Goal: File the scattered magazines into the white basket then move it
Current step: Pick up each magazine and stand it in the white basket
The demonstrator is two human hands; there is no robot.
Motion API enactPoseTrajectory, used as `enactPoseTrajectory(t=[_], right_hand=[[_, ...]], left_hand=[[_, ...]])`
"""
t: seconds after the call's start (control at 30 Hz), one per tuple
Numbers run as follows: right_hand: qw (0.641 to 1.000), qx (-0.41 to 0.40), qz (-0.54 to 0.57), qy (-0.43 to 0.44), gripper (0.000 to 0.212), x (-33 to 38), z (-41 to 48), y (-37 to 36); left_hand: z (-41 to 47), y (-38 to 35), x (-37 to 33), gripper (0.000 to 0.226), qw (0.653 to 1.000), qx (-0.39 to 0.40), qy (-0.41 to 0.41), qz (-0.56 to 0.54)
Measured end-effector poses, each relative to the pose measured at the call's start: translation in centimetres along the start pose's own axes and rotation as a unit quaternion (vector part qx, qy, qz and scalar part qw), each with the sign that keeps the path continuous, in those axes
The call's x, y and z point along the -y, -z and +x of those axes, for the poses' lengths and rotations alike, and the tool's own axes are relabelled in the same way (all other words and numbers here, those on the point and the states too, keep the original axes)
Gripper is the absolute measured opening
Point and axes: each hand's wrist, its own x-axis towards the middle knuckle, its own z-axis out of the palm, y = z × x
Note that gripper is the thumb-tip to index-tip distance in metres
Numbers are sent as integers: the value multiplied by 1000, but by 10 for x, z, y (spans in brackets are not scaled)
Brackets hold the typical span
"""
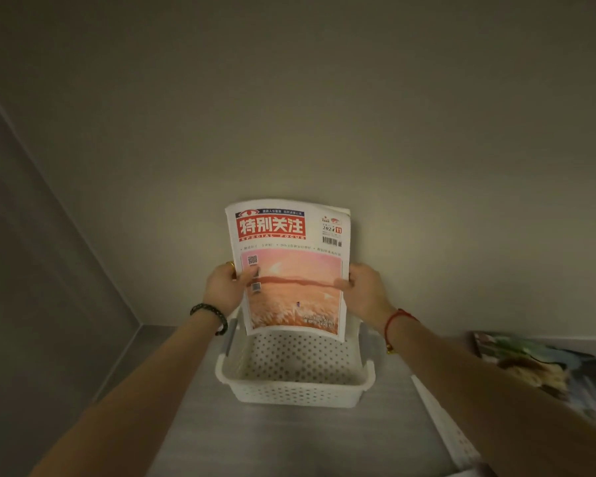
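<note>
I see the left hand (222, 287) and right hand (365, 287) gripping a magazine (289, 270) upright by its side edges, above the far end of the white basket (295, 383) on the table (289, 438). Another magazine (547, 366) lies right.

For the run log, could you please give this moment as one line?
step: filing | left hand, right hand: grip magazine upright over white basket | inside: nothing visible | second magazine: lying at right
</note>
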Motion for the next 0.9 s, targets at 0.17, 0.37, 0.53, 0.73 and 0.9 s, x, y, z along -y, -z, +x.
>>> enactPoseTrajectory(t=[0.17,0.37,0.53,0.73,0.9], right_hand=[[997,-70,15,-37,16,-31,11,-18],[986,-115,62,-103,9,-57,18,-31],[971,-141,137,-135,10,-65,27,-33],[962,-147,156,-169,10,-69,24,-38],[977,-129,114,-123,18,-76,-5,-11]], left_hand=[[12,-22,31,14,995,-36,49,-83],[17,-34,55,25,991,-54,77,-94],[24,-36,55,18,990,-69,54,-113],[18,-40,56,29,981,-146,67,-111],[-8,-40,50,35,975,-170,41,-138]])
